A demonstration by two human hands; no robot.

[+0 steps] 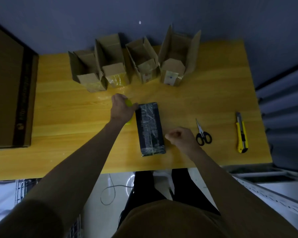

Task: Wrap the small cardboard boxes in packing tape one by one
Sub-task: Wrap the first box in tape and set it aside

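A large flat carton (9, 93) is seen at the far left of the surface (62, 134). Four open boxes (132, 60) are lined along the far edge. The left hand (121, 107) is curled round a yellow tape roll (129, 103), touching the far left corner of the dark taped box (150, 128) at centre. The right hand (181, 137) is pinched just beside the box's near right edge; whether tape is held cannot be told. Scissors (202, 133) and a knife (241, 133) lie to the right.
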